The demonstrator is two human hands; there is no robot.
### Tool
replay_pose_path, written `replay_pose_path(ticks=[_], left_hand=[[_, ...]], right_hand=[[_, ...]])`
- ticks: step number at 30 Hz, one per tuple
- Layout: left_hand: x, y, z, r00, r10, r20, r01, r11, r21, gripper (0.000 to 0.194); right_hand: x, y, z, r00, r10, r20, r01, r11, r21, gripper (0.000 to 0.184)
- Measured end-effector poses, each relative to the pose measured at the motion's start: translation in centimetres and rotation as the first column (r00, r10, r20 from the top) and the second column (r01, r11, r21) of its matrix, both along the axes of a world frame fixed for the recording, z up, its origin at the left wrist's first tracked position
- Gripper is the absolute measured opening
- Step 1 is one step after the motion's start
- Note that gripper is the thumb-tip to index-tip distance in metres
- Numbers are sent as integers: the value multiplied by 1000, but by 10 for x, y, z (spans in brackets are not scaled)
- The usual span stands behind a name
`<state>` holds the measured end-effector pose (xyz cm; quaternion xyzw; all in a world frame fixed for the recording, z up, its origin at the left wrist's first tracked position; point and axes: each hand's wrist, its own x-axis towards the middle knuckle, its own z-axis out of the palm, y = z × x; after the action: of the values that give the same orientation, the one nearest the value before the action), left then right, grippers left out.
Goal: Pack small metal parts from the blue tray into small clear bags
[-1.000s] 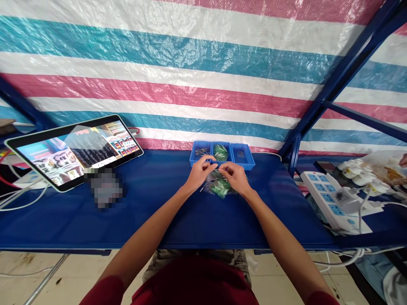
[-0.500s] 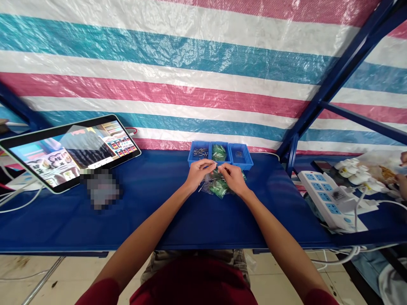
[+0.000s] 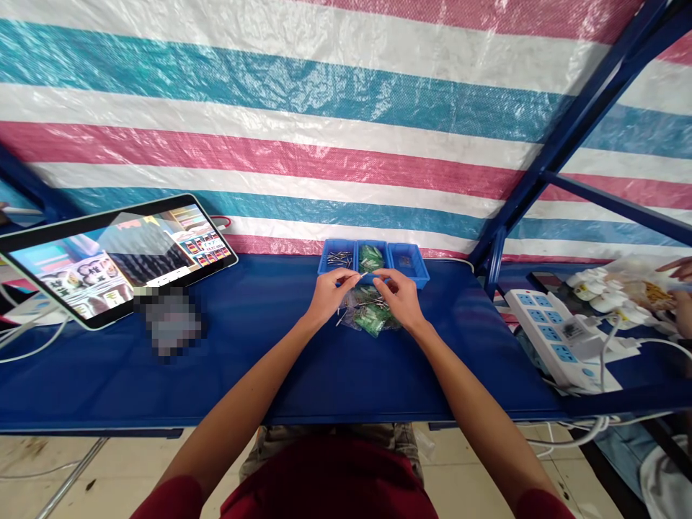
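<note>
My left hand (image 3: 329, 297) is closed, thumb and forefinger pinched at a tiny pale thing too small to name. Facing it, my right hand (image 3: 401, 298) is pinched too, its fingertips a little apart from the left ones; what they hold, if anything, cannot be made out. Below both hands lies a pile of clear plastic bags with green packets (image 3: 372, 318) and thin metal screw-like pieces. Just behind the hands stand three joined blue bins (image 3: 422, 278). Dark metal pieces (image 3: 339, 258) lie in the left bin, green packets (image 3: 371, 256) in the middle one, and small pieces in the right one.
A tablet (image 3: 124, 259) leans at the left of the blue table (image 3: 249, 375), beside a blurred-out object (image 3: 170, 322). At the right are a white power strip (image 3: 559, 339), cables, white bottles and another person's hands (image 3: 682, 277). Blue frame bars and a striped sheet stand behind.
My hands came together over the pile, then their fingertips drew slightly apart. At the right edge, the other person's hands have moved further into view.
</note>
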<state>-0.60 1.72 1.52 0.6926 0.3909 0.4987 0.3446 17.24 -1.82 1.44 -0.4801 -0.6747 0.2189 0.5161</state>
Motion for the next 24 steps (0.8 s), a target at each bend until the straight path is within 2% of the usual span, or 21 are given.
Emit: replay_pose_path(ticks=[3, 7, 10, 13, 15, 19, 21, 24], left_hand=[[-2, -4, 4, 995, -6, -104, 13, 998, 65, 30], [-3, -8, 6, 983, -45, -178, 58, 996, 67, 33], [-4, -8, 7, 983, -38, -178, 50, 996, 68, 34], [-7, 4, 11, 982, 108, -157, -84, 985, 152, 31], [-9, 17, 16, 948, 251, -195, -197, 945, 260, 28], [-17, 34, 25, 840, 398, -370, -236, 880, 412, 24], [-23, 32, 24, 772, 388, -503, -224, 907, 356, 20], [-32, 18, 17, 644, 185, -742, -160, 981, 106, 13]], right_hand=[[0, 1, -2, 999, 53, 1, -53, 999, 9, 28], [0, 3, -6, 996, 78, 52, -78, 997, 0, 28], [0, 3, -6, 991, 64, 117, -63, 998, -17, 38], [1, 2, -5, 988, 28, 153, -24, 999, -30, 51], [1, 2, -5, 985, 17, 169, -12, 999, -31, 53], [2, 2, -3, 975, 6, 222, -3, 1000, -12, 53], [2, 2, -3, 970, 0, 241, 2, 1000, -7, 52], [1, 3, -4, 968, -4, 251, 5, 1000, -3, 50]])
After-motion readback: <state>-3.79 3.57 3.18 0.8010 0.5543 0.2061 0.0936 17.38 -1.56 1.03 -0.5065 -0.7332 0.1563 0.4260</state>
